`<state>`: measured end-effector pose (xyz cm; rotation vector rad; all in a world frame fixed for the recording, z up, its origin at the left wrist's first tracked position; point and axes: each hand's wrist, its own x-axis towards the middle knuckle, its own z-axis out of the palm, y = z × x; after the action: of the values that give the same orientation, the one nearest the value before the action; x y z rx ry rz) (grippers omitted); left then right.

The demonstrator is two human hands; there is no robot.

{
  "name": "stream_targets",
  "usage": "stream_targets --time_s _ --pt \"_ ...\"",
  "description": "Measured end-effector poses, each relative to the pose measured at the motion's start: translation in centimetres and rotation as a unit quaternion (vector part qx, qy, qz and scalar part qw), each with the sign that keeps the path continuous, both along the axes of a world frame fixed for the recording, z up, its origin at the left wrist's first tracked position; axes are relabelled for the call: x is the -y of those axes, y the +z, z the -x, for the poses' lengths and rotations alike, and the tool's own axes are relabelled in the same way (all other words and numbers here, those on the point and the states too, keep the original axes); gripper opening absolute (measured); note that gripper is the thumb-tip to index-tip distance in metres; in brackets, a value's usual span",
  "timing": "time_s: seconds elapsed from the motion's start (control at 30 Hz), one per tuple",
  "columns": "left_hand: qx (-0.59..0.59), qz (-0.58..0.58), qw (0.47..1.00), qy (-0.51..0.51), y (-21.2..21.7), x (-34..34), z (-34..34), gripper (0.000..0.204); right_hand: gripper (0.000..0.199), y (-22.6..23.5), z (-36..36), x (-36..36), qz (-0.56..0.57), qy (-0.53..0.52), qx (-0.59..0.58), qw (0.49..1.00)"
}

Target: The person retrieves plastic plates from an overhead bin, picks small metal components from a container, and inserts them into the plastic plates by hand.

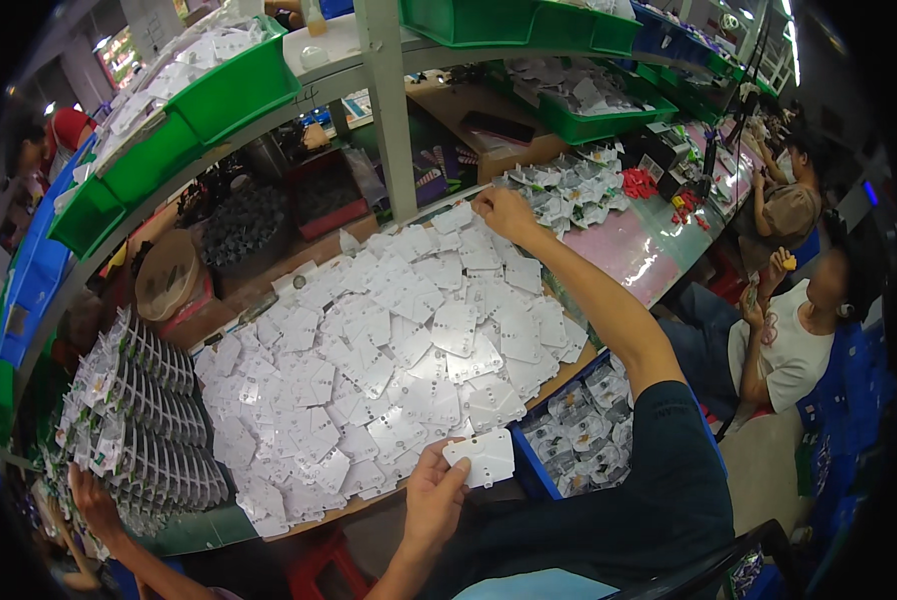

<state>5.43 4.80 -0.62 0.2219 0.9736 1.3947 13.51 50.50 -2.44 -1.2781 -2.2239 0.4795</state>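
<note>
A big heap of white plastic cards with small holes covers the brown board in front of me. My left hand is at the near edge of the heap and holds one white card flat between thumb and fingers. My right hand is stretched to the far edge of the heap, beside the grey post. Its fingers are curled down onto the cards there, and I cannot tell whether they grip one.
A blue crate of small bagged parts sits under my right arm. Rows of bagged cards stand at the left, with another person's hand on them. Green bins line the shelf above. People sit along the belt at the right.
</note>
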Motion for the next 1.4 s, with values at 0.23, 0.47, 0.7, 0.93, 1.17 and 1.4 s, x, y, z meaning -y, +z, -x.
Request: stream_targets --time_s 0.23,0.47,0.7,0.93,1.17,1.4 --pt "0.007 -0.001 1.000 -0.014 -0.5 0.2 -0.7 0.031 0.036 -1.6 1.9 -3.0 0.008 -0.092 0.030 0.995" --pt "0.008 0.001 1.000 -0.010 -0.5 0.4 0.0 0.031 0.025 -3.8 0.8 -6.9 0.181 -0.039 -0.128 0.974" --pt "0.006 0.003 1.000 -0.016 -1.0 0.7 0.2 0.031 0.017 -3.2 2.4 -5.4 0.275 0.024 -0.234 0.932" --pt "0.015 -0.004 1.000 -0.005 -0.8 0.9 0.2 0.031 0.018 -3.1 3.5 -5.0 0.148 -0.033 -0.030 0.988" --pt "0.016 0.000 1.000 -0.006 -0.8 0.7 -0.1 0.030 0.019 -1.5 2.8 -3.5 0.020 -0.054 0.022 0.998" --pt "0.004 -0.025 0.996 0.090 0.0 0.2 0.6 0.028 0.035 2.5 0.4 10.2 0.262 0.233 -0.117 0.929"
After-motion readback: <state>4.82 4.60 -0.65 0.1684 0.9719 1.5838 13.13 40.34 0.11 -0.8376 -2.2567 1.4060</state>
